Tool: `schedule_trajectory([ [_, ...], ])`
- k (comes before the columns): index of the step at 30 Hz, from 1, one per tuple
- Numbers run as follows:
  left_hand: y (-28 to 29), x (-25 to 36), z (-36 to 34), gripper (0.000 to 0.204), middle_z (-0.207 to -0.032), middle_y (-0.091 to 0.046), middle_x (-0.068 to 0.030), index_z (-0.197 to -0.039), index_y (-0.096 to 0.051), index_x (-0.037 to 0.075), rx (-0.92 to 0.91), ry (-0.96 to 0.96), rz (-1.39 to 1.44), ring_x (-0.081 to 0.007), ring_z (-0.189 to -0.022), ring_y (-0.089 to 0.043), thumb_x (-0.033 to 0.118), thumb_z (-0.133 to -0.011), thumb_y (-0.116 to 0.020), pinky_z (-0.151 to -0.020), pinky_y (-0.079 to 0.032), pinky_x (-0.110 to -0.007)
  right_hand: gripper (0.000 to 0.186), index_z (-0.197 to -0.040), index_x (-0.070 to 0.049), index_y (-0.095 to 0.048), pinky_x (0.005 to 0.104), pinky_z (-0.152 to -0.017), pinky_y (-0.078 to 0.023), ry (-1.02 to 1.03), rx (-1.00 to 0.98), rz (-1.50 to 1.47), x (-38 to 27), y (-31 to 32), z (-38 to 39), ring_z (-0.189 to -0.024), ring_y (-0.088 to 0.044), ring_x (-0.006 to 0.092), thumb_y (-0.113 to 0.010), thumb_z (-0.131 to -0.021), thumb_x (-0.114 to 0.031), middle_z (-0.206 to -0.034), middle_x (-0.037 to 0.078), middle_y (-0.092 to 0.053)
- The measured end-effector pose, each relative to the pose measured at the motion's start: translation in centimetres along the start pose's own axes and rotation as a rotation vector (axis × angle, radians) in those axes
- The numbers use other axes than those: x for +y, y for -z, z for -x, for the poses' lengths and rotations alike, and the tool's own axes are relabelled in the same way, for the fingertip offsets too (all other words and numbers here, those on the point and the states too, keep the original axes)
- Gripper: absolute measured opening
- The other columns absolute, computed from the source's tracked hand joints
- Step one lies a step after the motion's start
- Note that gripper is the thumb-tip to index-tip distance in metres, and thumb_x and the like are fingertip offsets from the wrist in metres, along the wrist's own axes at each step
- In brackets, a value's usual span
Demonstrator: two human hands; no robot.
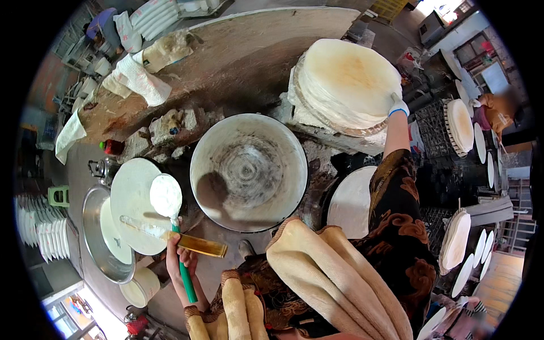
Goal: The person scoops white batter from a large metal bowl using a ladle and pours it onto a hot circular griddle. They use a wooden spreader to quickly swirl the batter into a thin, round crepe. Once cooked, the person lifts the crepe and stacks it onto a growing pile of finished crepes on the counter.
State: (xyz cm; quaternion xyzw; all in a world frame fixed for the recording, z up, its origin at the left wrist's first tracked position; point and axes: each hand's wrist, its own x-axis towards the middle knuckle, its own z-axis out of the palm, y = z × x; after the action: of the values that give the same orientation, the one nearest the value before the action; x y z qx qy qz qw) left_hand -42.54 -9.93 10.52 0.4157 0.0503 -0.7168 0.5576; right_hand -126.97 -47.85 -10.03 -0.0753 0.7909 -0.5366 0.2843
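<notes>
In my left hand (181,252) are a ladle with a green handle (186,279) and a flat wooden scraper (199,245). White batter coats the ladle's bowl (165,195), which is over a round pale board (127,212). My right hand (398,106), in a white glove, pinches the edge of the top pancake (348,71) on a tall stack of large round pancakes; its fingertips are partly hidden. Between my hands lies a wide round griddle (249,170), bare apart from whitish residue and a dark shadow.
A steel basin (90,226) of white batter and a cream bucket (141,288) stand left. Beyond the griddle curves a low wall (249,45) with cloths (139,79). A kettle (103,170) sits near the board. Another round pale disc (348,204) is under my right arm. Other people work at right.
</notes>
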Motion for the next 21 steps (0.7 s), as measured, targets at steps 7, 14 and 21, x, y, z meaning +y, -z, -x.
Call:
schedule_trajectory([
  [7,1.4,1.1,0.3,0.020,-0.047,-0.041,0.0061,-0.077,-0.049,0.013,0.222,-0.057,0.002,-0.0070,-0.032,-0.039,0.018,-0.095,-0.057,-0.029,-0.032,-0.021,0.080,-0.118,0.003,-0.060,0.0427,-0.081,-0.054,0.274,0.339,1.237,-6.1,3.9,14.2,-0.093,-0.068,0.0347,-0.066,-0.075,-0.063,-0.111,0.020,-0.067],
  [14,6.3,4.4,2.1,0.034,-0.046,-0.042,0.0040,-0.064,-0.041,0.014,0.120,-0.133,-0.098,-0.0070,-0.034,-0.039,0.018,-0.092,-0.059,-0.031,-0.031,-0.021,0.049,-0.121,0.001,-0.061,0.0384,-0.089,-0.049,1.200,-0.689,0.597,3.3,-10.8,41.2,-0.104,-0.063,0.0304,-0.055,-0.093,-0.038,-0.114,0.021,-0.066],
  [21,17.7,10.7,-0.3,0.022,-0.052,-0.045,0.0051,-0.078,-0.051,0.010,0.149,-0.351,-0.216,-0.0050,-0.037,-0.042,0.023,-0.094,-0.060,-0.032,-0.035,-0.021,0.053,-0.131,0.004,-0.051,0.0387,-0.094,-0.046,0.944,-2.151,0.764,13.2,-17.3,94.1,-0.111,-0.061,0.0323,-0.053,-0.093,-0.033,-0.118,0.023,-0.063],
])
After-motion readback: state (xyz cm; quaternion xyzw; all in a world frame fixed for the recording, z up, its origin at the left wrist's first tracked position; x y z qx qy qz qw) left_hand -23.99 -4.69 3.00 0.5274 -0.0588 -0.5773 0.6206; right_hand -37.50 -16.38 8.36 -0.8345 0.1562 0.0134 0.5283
